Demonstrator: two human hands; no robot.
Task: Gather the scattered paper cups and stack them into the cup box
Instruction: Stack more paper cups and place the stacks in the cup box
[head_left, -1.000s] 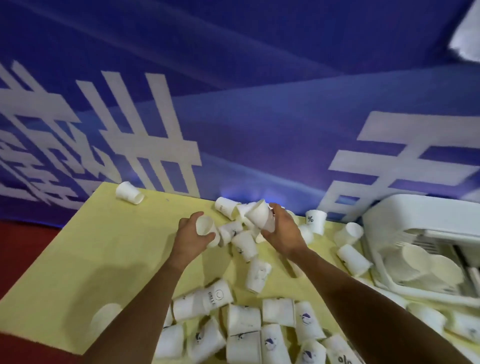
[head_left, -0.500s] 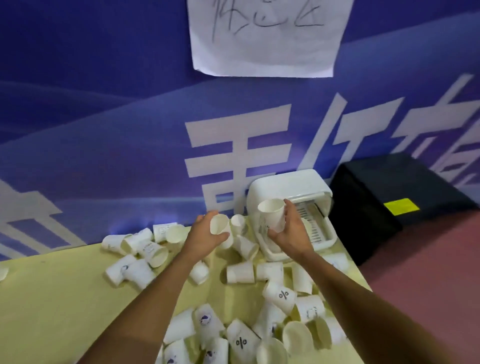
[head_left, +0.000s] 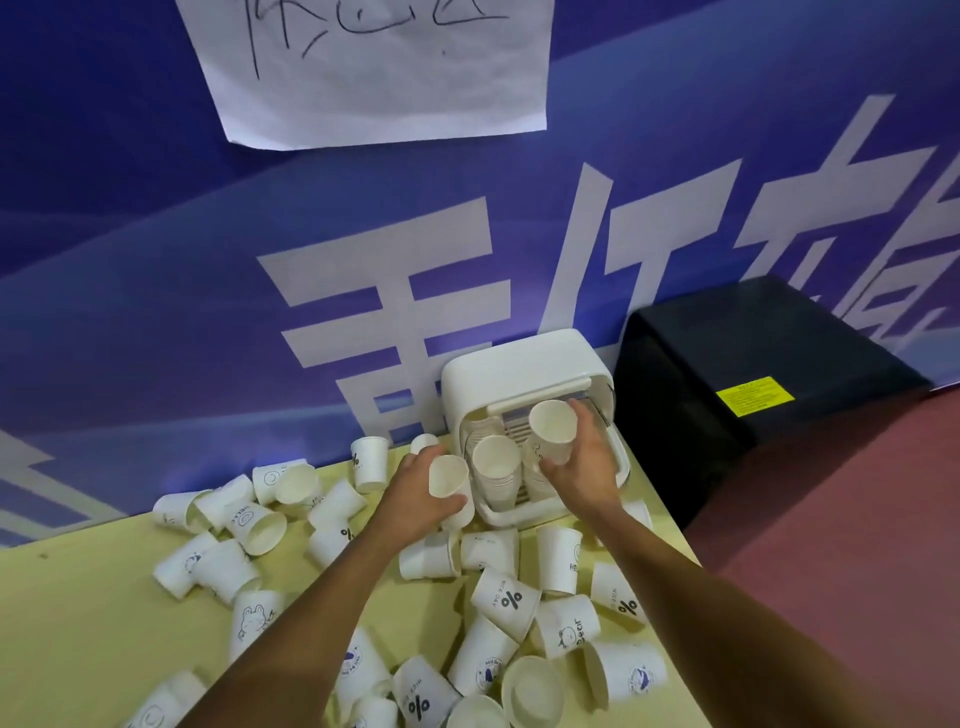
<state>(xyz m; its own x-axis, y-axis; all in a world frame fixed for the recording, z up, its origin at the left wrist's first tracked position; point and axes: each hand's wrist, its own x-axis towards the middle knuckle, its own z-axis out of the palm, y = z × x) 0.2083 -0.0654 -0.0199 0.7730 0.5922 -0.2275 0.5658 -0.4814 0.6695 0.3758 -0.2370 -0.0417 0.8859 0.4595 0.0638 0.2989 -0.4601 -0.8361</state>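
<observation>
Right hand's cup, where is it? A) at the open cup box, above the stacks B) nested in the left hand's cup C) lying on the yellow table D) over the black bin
A: the right hand grips its cup at the open white cup box, above the stacks inside; the left hand holds a second cup beside the box.

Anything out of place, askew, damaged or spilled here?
Nothing damaged or spilled. The loose cups lie scattered, mostly tipped over, on the yellow table, as the task expects. The left hand grips one cup beside the cup box; the right hand holds a second cup above the stacks inside it.
</observation>
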